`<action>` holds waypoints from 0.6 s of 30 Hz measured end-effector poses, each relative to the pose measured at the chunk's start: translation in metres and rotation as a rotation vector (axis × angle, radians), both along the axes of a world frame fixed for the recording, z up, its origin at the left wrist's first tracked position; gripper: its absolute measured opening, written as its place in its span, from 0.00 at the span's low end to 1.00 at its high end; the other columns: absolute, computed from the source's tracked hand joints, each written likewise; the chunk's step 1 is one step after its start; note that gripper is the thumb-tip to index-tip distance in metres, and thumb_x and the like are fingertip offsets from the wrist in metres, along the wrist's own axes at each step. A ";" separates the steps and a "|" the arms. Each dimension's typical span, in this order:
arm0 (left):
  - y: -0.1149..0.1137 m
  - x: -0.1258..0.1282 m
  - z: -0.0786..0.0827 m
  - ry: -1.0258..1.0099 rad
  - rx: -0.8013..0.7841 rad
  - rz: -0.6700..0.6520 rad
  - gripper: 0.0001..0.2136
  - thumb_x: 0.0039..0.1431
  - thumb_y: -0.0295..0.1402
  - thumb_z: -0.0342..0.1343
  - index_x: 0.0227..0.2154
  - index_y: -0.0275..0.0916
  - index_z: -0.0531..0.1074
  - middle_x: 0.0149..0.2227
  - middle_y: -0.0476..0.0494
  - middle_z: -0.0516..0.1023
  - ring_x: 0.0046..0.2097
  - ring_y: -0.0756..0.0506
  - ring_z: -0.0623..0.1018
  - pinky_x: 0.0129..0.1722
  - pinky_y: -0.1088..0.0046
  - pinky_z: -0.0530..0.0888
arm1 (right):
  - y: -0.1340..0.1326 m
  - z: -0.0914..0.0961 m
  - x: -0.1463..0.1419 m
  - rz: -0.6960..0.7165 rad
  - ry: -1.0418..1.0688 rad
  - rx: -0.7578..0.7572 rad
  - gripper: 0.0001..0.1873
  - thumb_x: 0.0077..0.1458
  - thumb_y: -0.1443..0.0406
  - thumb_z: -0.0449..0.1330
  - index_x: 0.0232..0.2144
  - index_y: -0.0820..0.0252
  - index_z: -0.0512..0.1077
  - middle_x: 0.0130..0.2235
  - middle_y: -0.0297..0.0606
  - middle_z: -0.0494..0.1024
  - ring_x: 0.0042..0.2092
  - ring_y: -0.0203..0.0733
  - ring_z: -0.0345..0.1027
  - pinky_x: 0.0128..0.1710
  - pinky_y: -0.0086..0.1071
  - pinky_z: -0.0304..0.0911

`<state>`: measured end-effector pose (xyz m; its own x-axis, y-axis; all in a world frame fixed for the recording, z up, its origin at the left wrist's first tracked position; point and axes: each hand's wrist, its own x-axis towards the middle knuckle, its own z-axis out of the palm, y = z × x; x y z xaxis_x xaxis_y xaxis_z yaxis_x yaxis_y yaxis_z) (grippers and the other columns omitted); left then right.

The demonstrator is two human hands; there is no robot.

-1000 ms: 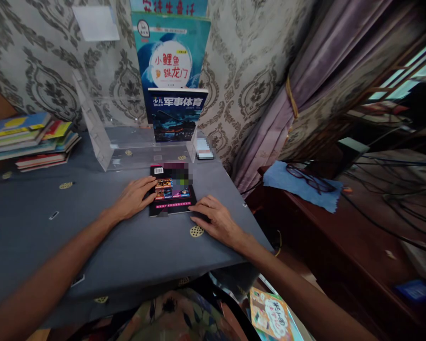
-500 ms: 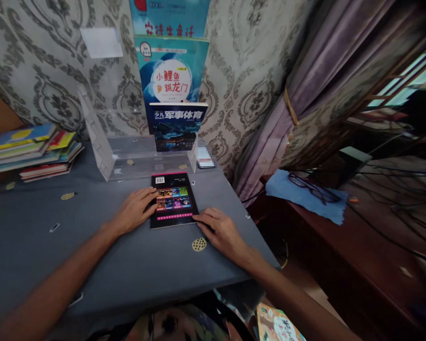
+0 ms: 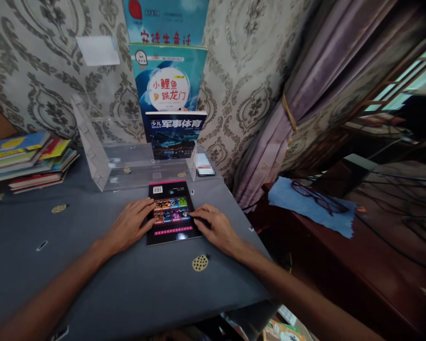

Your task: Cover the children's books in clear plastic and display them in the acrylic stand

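A black book with rows of small colour pictures and a barcode lies flat on the grey tablecloth. My left hand rests at its left edge, fingers stretched out with the tips over the cover. My right hand lies against its right edge, fingers extended and fingertips touching the cover. Just behind the book stands a clear acrylic rack. A dark blue book leans upright in its front tier, with a teal book and another teal book on the tiers behind.
Stacked books lie at the table's left. A phone-like card, partly blurred, sits right of the rack. Past the table's right edge, a dark red desk holds a blue cloth, glasses and loose cables. A purple curtain hangs behind.
My right hand has slid up along the book's right edge, away from its lower corner. My left hand stays at the left edge. The view has tilted slightly up.
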<state>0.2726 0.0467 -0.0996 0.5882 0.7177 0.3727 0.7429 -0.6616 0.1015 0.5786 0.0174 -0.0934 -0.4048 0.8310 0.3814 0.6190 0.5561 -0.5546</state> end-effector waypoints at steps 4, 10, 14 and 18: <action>0.000 0.001 0.002 0.004 0.002 -0.014 0.21 0.72 0.44 0.42 0.58 0.38 0.68 0.61 0.35 0.72 0.60 0.38 0.73 0.56 0.55 0.72 | 0.041 -0.003 -0.009 0.000 -0.059 0.010 0.14 0.61 0.71 0.57 0.47 0.57 0.77 0.47 0.43 0.77 0.49 0.46 0.72 0.52 0.43 0.69; 0.000 0.002 0.004 -0.007 -0.021 -0.006 0.21 0.71 0.44 0.43 0.58 0.38 0.69 0.60 0.35 0.72 0.60 0.38 0.73 0.56 0.55 0.73 | 0.090 -0.001 -0.023 -0.105 -0.165 0.013 0.16 0.61 0.71 0.57 0.50 0.63 0.76 0.51 0.48 0.77 0.54 0.48 0.70 0.57 0.43 0.64; 0.000 0.002 0.003 -0.023 -0.027 -0.007 0.21 0.71 0.43 0.43 0.58 0.39 0.69 0.60 0.35 0.72 0.60 0.37 0.72 0.56 0.55 0.72 | 0.100 0.000 -0.027 -0.157 -0.203 0.021 0.16 0.63 0.69 0.56 0.52 0.62 0.75 0.51 0.47 0.78 0.54 0.48 0.70 0.57 0.43 0.64; 0.000 0.002 0.001 -0.022 -0.020 -0.004 0.21 0.72 0.44 0.43 0.58 0.39 0.68 0.61 0.36 0.72 0.60 0.38 0.72 0.58 0.54 0.71 | 0.100 -0.004 -0.028 -0.146 -0.224 0.026 0.17 0.63 0.70 0.54 0.53 0.64 0.74 0.53 0.49 0.78 0.54 0.49 0.70 0.58 0.44 0.63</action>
